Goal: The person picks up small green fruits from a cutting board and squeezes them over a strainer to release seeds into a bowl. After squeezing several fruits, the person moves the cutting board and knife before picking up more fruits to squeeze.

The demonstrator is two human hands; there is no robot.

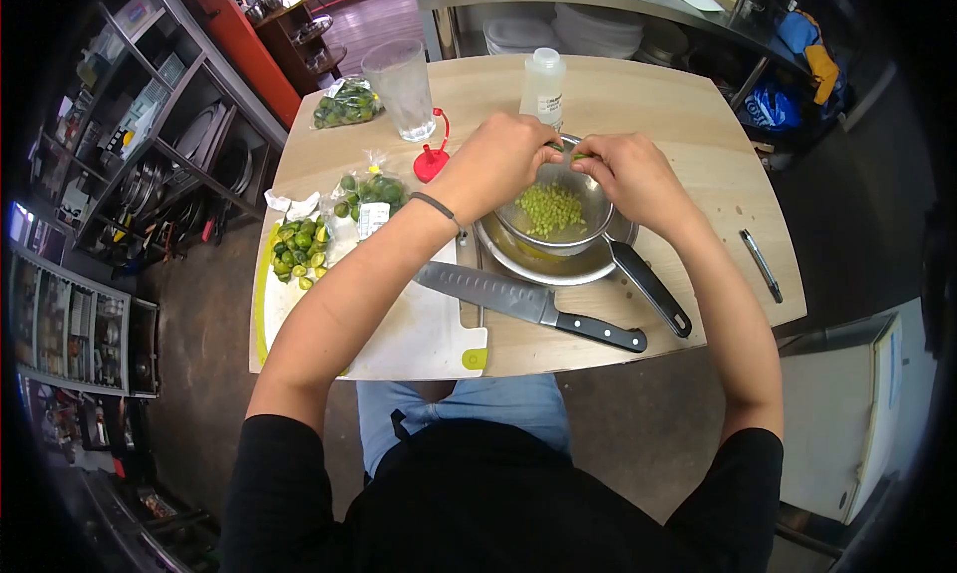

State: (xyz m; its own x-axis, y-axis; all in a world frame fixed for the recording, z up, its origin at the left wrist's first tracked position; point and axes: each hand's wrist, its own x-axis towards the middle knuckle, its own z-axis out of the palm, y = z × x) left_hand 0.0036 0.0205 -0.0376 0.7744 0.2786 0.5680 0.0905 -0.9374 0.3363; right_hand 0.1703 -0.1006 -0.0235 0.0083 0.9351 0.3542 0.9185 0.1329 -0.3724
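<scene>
Over the back rim of a metal strainer (pixel 591 240), my left hand (pixel 520 146) and my right hand (pixel 620 167) pinch small green fruit pieces, the left piece barely visible. Pale green seeds or pulp (pixel 551 210) lie in the strainer's mesh. Beneath it is a metal pan (pixel 558 273) with a black handle (pixel 653 288). The large knife (pixel 493 294) rests partly on the white cutting board (pixel 414 334), blade pointing left. Cut and whole green citrus fruits (pixel 297 247) are heaped at the board's left side.
Behind my left arm are a bag of green fruits (pixel 377 189), a red cap (pixel 431 163), a clear glass (pixel 402 94) and another fruit bag (pixel 347 104). A squeeze bottle (pixel 543 82) stands behind the strainer. At the right lies a pen (pixel 762 266).
</scene>
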